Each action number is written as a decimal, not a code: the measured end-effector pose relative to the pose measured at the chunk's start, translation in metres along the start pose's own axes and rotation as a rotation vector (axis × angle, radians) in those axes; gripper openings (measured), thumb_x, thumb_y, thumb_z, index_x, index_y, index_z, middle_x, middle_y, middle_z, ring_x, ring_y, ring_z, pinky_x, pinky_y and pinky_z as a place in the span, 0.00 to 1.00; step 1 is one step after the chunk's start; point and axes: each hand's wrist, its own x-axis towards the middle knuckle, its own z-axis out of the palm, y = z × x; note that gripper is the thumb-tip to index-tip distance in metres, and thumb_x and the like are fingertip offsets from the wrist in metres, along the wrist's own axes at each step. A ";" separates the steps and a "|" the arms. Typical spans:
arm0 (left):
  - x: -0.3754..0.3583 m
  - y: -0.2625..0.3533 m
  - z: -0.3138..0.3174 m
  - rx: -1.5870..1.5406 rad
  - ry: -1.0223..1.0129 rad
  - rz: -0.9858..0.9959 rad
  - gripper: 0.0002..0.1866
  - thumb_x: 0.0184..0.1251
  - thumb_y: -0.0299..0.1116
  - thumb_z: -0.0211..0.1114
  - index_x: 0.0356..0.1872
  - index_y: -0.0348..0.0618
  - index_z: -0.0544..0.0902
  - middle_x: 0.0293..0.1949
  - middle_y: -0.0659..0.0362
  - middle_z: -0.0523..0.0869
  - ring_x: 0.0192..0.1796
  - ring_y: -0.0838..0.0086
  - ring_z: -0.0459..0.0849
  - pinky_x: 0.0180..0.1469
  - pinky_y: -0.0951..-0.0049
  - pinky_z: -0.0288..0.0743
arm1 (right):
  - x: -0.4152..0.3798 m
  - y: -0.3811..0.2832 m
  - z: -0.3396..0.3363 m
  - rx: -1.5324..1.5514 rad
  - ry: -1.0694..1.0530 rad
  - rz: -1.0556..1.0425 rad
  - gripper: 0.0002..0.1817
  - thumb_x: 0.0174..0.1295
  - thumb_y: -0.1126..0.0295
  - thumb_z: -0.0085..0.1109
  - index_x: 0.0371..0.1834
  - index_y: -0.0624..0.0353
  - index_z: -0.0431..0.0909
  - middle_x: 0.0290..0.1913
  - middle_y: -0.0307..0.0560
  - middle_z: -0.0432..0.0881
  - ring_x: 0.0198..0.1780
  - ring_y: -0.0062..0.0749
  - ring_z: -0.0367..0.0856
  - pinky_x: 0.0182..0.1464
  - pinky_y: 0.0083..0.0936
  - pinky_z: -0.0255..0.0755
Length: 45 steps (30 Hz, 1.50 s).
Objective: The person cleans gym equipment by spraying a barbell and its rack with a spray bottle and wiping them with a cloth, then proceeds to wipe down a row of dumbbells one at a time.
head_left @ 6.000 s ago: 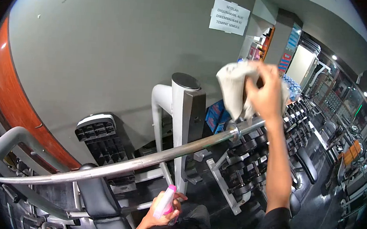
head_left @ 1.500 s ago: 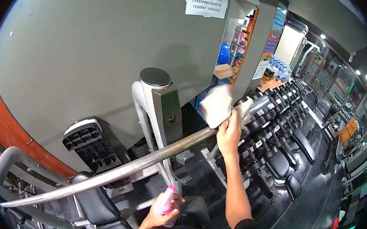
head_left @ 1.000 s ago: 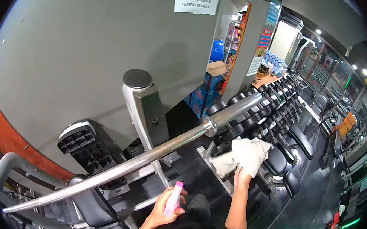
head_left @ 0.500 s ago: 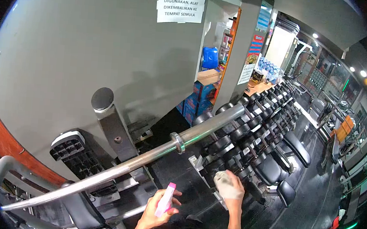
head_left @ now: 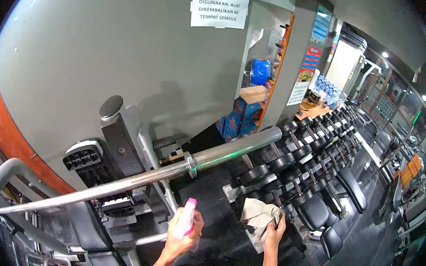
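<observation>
My left hand (head_left: pixel 177 237) is wrapped around a small pink-and-white spray bottle (head_left: pixel 185 223), held upright with its pink top pointing away from me. In my right hand (head_left: pixel 275 232) is a light grey-beige cloth (head_left: pixel 257 215), pinched at one side and hanging partly unfolded. A long steel barbell (head_left: pixel 139 178) with a collar near its far end stretches diagonally beyond both hands; neither hand touches it. The bottle is just below the bar, and the cloth is in front of the dumbbell rack (head_left: pixel 230 193).
Several black dumbbells (head_left: pixel 283 162) fill the rack to the right. Black padded benches (head_left: pixel 332 242) stand beside it. Exercise machine frames (head_left: pixel 7 172) and a black seat pad (head_left: pixel 88 225) are at the left. A paper sign (head_left: pixel 220 8) hangs on the grey wall.
The cloth, bunched up in my right hand before, now hangs more spread out. My left hand has moved slightly left and up with the bottle. The view has shifted a little.
</observation>
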 end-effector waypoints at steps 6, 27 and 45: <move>-0.005 -0.005 0.015 0.127 0.067 0.158 0.09 0.58 0.22 0.65 0.36 0.40 0.73 0.23 0.63 0.77 0.21 0.82 0.78 0.22 0.80 0.71 | -0.011 0.018 -0.028 0.015 0.004 0.074 0.19 0.63 0.74 0.49 0.58 0.65 0.68 0.55 0.44 0.73 0.57 0.30 0.71 0.61 0.26 0.62; 0.001 0.001 0.054 0.075 -0.089 0.224 0.08 0.58 0.22 0.64 0.36 0.39 0.74 0.22 0.63 0.78 0.22 0.83 0.78 0.23 0.81 0.70 | -0.018 -0.014 -0.022 0.671 0.111 0.375 0.29 0.61 0.67 0.52 0.67 0.56 0.60 0.62 0.46 0.70 0.61 0.41 0.70 0.63 0.40 0.64; -0.051 -0.032 0.004 0.034 0.027 0.032 0.06 0.57 0.20 0.62 0.36 0.35 0.76 0.25 0.60 0.81 0.22 0.80 0.79 0.28 0.79 0.73 | 0.080 -0.052 0.212 -0.381 -0.344 -0.947 0.29 0.43 0.80 0.54 0.55 0.52 0.73 0.54 0.50 0.77 0.60 0.46 0.72 0.69 0.48 0.56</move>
